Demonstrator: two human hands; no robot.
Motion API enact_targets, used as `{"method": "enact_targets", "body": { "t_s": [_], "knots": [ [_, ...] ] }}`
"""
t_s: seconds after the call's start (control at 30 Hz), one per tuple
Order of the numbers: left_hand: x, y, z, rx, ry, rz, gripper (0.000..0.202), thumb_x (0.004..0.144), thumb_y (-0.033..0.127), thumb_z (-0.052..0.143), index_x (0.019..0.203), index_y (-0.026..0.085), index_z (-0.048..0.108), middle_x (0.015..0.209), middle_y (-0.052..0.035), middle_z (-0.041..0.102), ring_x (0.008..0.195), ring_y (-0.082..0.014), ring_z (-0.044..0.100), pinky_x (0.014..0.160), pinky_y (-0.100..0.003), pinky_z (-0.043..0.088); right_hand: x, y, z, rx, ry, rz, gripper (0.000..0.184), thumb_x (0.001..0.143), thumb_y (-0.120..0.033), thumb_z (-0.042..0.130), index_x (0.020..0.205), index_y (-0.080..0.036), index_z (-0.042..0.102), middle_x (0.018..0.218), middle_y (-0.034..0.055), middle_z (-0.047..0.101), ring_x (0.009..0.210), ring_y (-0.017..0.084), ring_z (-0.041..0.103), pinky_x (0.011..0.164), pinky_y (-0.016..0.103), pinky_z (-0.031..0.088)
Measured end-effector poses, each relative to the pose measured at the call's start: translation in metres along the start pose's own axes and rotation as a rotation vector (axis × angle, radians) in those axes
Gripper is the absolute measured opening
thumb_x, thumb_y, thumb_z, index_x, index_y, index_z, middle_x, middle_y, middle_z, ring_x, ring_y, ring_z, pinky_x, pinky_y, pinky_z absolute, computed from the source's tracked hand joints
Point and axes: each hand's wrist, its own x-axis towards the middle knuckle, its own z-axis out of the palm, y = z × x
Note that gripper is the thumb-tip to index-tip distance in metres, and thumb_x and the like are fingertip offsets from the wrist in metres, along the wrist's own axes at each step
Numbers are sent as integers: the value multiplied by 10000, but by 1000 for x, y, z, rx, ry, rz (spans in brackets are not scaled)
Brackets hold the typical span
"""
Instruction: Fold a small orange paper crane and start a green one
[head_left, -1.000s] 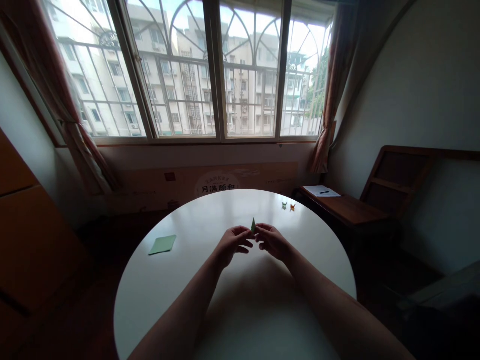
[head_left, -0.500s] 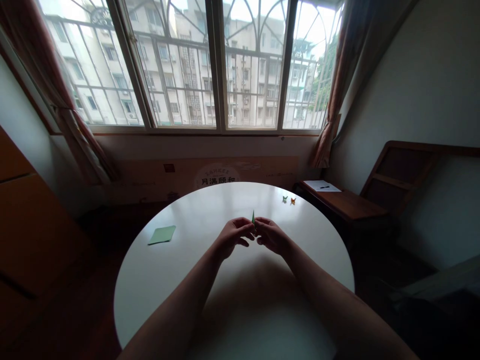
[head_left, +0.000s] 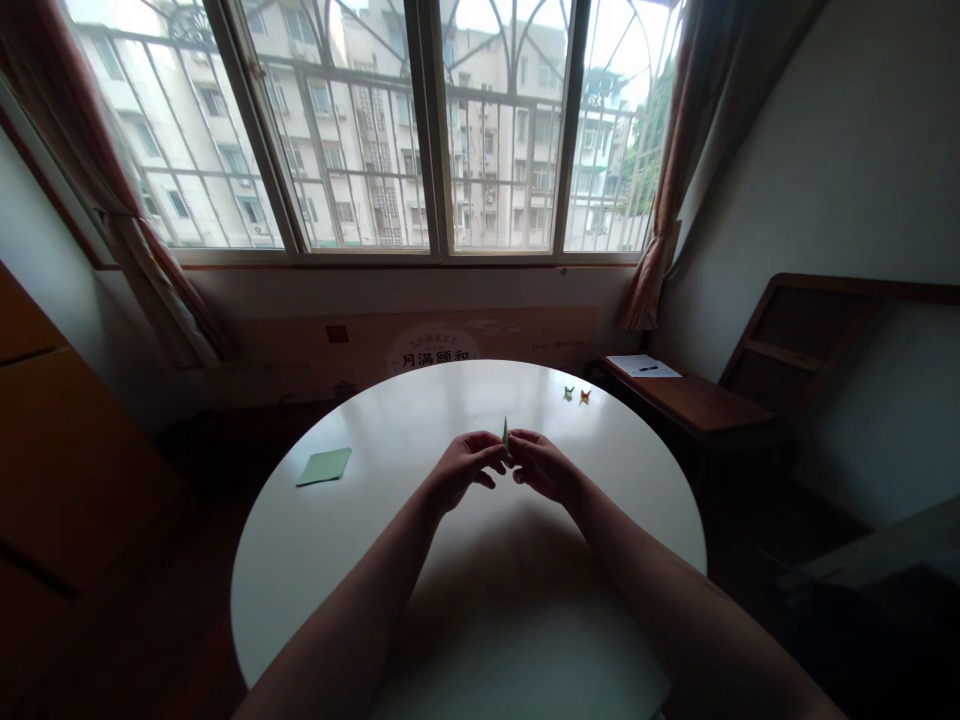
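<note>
Both of my hands meet over the middle of a round white table (head_left: 360, 560). My left hand (head_left: 463, 468) and my right hand (head_left: 541, 466) pinch a small folded green paper piece (head_left: 506, 436) between their fingertips. Its thin pointed tip sticks up above my fingers; the lower part is hidden by them. Both hands are closed on it, held a little above the tabletop.
A flat green paper sheet (head_left: 325, 466) lies on the table's left side. Two tiny folded paper figures, one green (head_left: 569, 393) and one orange (head_left: 584, 397), sit near the far right edge. A wooden bench (head_left: 697, 400) with a paper and pen stands at right, below the window.
My hands have kept the same pinch on the green piece. The view has tilted slightly, so the table and hands sit a little higher in the picture.
</note>
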Motion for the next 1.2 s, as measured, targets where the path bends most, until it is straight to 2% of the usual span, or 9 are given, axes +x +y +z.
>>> {"method": "enact_targets", "body": {
  "t_s": [0.27, 0.5, 0.63, 0.8, 0.97, 1.07, 1.2],
  "knots": [
    [-1, 5, 2, 43, 28, 45, 325, 773, 440, 723, 885, 146, 639, 858, -99, 715, 692, -173, 677, 507, -220, 512, 2, 1, -4, -15, 22, -28, 382, 709, -484, 831, 909, -188, 695, 705, 1, 572, 629, 119, 520, 502, 211, 375],
    [3, 2, 2, 213, 163, 152, 313, 798, 450, 667, 882, 173, 548, 736, -39, 674, 590, -169, 663, 452, -237, 505, 3, 1, -5, -60, 78, -78, 374, 695, -466, 845, 902, -183, 717, 774, 23, 618, 669, 132, 545, 504, 219, 391],
    [3, -2, 0, 360, 234, 243, 287, 821, 435, 677, 889, 168, 601, 703, -34, 671, 573, -165, 643, 464, -242, 497, 4, 2, -6, -70, 95, -90, 373, 693, -461, 848, 906, -182, 723, 800, 26, 628, 679, 137, 556, 500, 225, 394],
    [2, -1, -1, 486, 310, 353, 253, 824, 404, 717, 937, 190, 646, 812, -44, 715, 698, -185, 683, 572, -264, 540, 5, 3, -8, -83, 108, -94, 370, 695, -451, 846, 912, -175, 727, 839, 45, 644, 702, 147, 570, 498, 222, 404],
    [2, 2, 0, 574, 411, 443, 149, 826, 314, 723, 800, 200, 631, 768, -19, 714, 717, -189, 692, 640, -275, 536, 5, 3, -7, -83, 116, -91, 394, 690, -461, 848, 935, -178, 726, 854, 53, 652, 718, 157, 587, 505, 227, 415],
    [0, 3, 1, 610, 418, 486, 142, 838, 297, 716, 754, 200, 654, 727, -9, 717, 686, -183, 686, 640, -272, 525, 4, 3, -6, -80, 121, -93, 387, 694, -457, 847, 935, -178, 730, 863, 56, 653, 721, 158, 593, 507, 229, 421],
    [1, 2, 0, 623, 399, 533, 120, 853, 297, 707, 783, 200, 713, 737, -18, 739, 668, -181, 685, 619, -268, 537, 5, 3, -5, -69, 125, -100, 373, 695, -443, 853, 933, -180, 739, 863, 53, 653, 724, 162, 597, 511, 236, 437]
  ]
}}
